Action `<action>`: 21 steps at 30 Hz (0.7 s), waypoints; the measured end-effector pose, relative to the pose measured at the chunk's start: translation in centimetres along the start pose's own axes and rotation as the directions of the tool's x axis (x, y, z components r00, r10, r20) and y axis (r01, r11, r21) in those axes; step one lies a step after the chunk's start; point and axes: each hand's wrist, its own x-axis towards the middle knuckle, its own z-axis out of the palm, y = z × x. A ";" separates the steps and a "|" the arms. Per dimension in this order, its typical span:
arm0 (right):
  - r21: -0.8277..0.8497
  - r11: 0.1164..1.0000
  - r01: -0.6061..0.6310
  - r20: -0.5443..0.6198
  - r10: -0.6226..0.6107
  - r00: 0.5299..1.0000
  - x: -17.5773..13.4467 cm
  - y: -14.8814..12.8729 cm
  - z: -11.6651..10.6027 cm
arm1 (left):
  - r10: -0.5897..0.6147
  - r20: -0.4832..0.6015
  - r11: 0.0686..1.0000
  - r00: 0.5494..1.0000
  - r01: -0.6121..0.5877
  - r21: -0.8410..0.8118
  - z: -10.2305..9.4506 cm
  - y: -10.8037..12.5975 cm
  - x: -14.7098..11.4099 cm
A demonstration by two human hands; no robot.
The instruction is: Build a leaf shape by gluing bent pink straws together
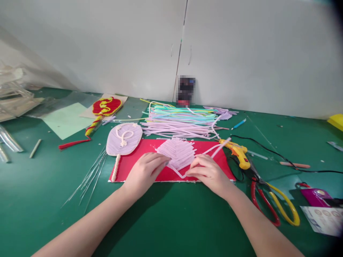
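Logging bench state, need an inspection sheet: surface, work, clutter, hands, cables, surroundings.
Surface: green tabletop, red board on it.
Work: ribbed lilac piece on the board; bent strip at its near edge.
Clutter: strip pile beyond; glue gun and scissors at right; loose wires at left.
Left hand: fingertips at the piece, grip unclear.
Right hand: pinching the bent strip.
Cables: black cable beside the glue gun.
Surroundings: pale wall panels behind.

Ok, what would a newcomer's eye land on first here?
Probably the red sheet on the green table, where the left hand and right hand are at a ribbed lilac panel. Behind it lies a heap of pastel strips; to the right, a yellow glue gun and large scissors.
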 end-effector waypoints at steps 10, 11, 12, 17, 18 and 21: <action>-0.135 0.985 0.107 -0.001 -0.108 0.994 0.4 0.4 1.6 | 0.146 0.139 0.976 0.979 -0.165 0.139 1.5 4.5 -1.2; -0.148 0.983 0.113 0.009 -0.113 0.994 0.5 0.5 1.7 | 0.126 0.177 0.977 0.976 -0.153 0.149 1.8 4.7 -1.4; -0.156 0.981 0.117 0.017 -0.116 0.993 0.5 0.6 1.8 | 0.106 0.212 0.977 0.971 -0.142 0.158 2.0 4.7 -1.5; -0.145 0.981 0.125 0.024 -0.123 0.992 0.7 0.8 2.0 | 0.069 0.299 0.972 0.952 -0.132 0.197 2.5 4.3 -1.9; -0.144 0.981 0.128 0.020 -0.126 0.992 0.7 0.8 2.0 | 0.069 0.296 0.971 0.953 -0.132 0.200 2.5 4.3 -1.8; -0.152 0.979 0.138 0.017 -0.137 0.990 0.8 0.7 2.1 | 0.054 0.260 0.970 0.964 -0.112 0.215 2.3 4.3 -1.7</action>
